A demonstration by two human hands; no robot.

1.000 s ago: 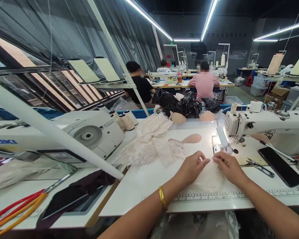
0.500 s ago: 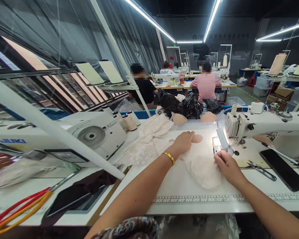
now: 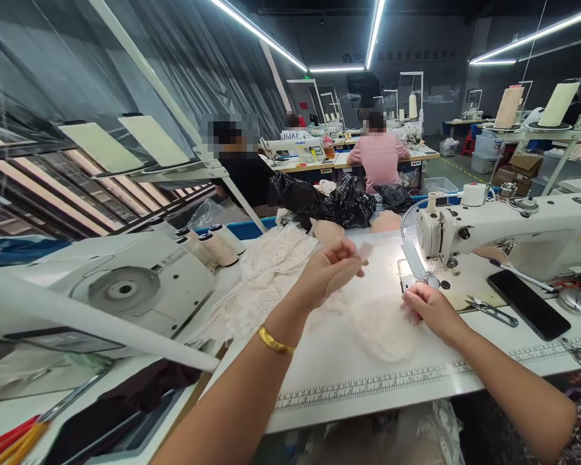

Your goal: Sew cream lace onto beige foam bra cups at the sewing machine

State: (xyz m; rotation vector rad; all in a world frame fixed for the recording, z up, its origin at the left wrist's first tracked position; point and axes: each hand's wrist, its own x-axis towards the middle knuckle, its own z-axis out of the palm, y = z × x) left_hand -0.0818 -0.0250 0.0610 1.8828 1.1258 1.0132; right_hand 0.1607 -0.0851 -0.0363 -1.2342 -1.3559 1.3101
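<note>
While our left hand pinches a thin pale-pink piece aloft, our right hand pinches round sheer cream fabric at its left; pieces apart, seemingly unjoined.

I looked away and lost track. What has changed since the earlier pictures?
The left hand moved from beside the right hand leftward to a beige pad, and now pinches a pale piece; I cannot tell whether it is that pad. The view swung right. The right hand stays at the sheer fabric; the phone and snips lie as before.
</note>
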